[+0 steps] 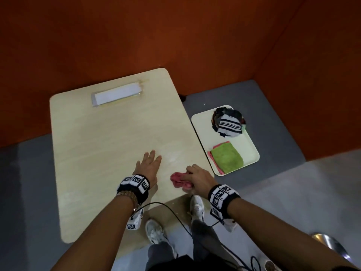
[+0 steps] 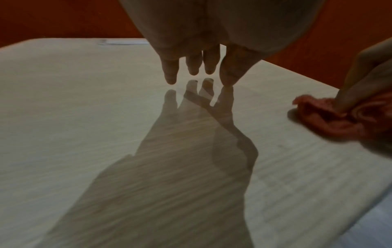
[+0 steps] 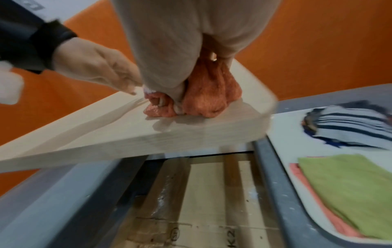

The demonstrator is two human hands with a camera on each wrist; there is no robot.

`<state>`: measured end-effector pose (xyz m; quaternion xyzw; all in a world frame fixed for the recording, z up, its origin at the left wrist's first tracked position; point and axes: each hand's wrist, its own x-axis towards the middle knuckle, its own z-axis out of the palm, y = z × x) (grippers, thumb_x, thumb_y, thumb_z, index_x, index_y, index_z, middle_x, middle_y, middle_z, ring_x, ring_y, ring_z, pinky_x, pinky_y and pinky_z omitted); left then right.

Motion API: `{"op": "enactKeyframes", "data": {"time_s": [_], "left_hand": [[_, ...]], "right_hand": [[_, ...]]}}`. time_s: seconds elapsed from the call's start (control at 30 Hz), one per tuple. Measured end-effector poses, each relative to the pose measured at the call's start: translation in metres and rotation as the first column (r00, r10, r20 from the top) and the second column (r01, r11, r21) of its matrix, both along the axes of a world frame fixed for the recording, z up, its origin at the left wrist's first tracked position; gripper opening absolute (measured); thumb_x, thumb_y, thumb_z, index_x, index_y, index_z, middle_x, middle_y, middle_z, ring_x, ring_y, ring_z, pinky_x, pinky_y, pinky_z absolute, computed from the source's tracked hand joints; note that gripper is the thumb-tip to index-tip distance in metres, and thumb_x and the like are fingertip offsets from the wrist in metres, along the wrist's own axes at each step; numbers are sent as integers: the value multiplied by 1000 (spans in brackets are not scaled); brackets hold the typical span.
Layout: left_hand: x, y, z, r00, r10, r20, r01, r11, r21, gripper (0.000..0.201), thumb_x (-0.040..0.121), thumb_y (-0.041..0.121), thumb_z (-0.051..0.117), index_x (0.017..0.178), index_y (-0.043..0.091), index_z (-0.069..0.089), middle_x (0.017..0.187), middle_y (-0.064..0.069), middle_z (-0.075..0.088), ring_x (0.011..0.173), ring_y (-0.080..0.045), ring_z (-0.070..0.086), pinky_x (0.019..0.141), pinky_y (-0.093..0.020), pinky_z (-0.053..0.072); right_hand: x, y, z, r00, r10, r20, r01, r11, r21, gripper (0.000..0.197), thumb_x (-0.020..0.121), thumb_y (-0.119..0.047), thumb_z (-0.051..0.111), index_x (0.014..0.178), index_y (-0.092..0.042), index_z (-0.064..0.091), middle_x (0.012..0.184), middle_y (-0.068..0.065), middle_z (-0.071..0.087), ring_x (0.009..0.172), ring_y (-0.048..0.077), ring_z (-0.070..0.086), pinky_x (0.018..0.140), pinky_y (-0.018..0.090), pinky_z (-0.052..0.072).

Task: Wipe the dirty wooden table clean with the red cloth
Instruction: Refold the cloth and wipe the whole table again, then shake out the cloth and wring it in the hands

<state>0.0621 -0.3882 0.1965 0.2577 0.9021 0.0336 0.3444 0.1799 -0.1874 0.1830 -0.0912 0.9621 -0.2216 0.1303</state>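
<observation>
right hand [image 1: 197, 179] clenches cloth [image 1: 179, 180] at worktop [image 1: 97, 143] near-right corner | left hand [image 1: 148, 167] flat, fingers released | risk: cloth slips over edge, far residue missed

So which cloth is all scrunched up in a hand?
The red cloth, bunched in the right hand on the wooden table. The green cloth lies folded flat on the tray, touched by nobody.

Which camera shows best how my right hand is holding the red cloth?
The right wrist view: the red cloth fills the centre, bunched under the right hand and pressed on the wooden table. The head view shows it small and half covered. The left wrist view catches only part at the frame's edge.
</observation>
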Motion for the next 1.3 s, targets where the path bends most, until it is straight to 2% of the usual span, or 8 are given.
{"op": "enactKeyframes", "data": {"time_s": [0.13,0.33,0.5,0.63,0.7,0.83,0.97,1.3], "left_hand": [[9,30,-2,998,-49,41,51,997,-56,80,91,2,47,154,22,3,160,-5,-17,148,-28,-13,119,-53,9],[20,26,-2,996,-84,-40,80,994,-75,88,87,8,49,154,20,-7,158,-7,-24,148,-30,-16,119,-52,4],[0,30,34,982,101,159,-131,974,187,55,98,31,47,149,16,33,148,-10,44,135,-26,43,112,-34,34],[-9,38,79,645,432,630,-759,458,463,37,94,34,59,118,7,66,100,-13,70,85,-27,69,84,-38,55],[-18,34,100,533,430,729,-846,272,458,35,92,39,60,106,8,71,91,-12,72,79,-27,70,75,-39,59],[-40,-4,113,471,578,666,-858,125,498,24,91,31,64,97,8,68,86,-18,71,72,-28,72,61,-36,59],[-46,-50,108,419,634,651,-862,52,504,23,95,4,53,76,6,65,75,-17,63,73,-32,67,70,-49,60],[-44,-121,101,199,726,658,-872,-175,457,14,92,7,58,94,3,72,90,-17,70,85,-31,69,73,-46,60]], "right_hand": [[12,55,10,948,-302,95,305,952,-12,31,82,-19,72,112,-25,71,94,1,54,88,24,55,71,32,48],[33,106,15,736,-669,102,670,742,31,30,75,-17,70,103,-27,77,82,11,68,78,36,65,68,29,49],[-3,67,47,695,-714,82,712,667,-220,43,61,-10,79,101,-26,76,91,-3,71,80,19,67,79,34,57],[-60,19,83,790,-612,52,587,728,-355,50,56,-23,91,103,-20,75,90,-1,66,79,16,63,76,27,55],[-80,-10,103,865,-501,-10,462,805,-372,63,49,-41,94,106,-22,73,89,-3,64,79,13,60,75,22,51],[-103,-54,108,935,-354,20,325,832,-450,77,51,-49,92,119,-25,67,99,-7,63,91,8,60,80,18,50],[-114,-80,106,947,-310,82,296,747,-595,50,59,-36,92,104,-24,72,96,-10,71,90,4,66,82,23,55],[-144,-114,100,931,-283,231,356,559,-749,18,69,-3,85,75,6,69,87,10,75,82,23,74,78,45,60]]}}
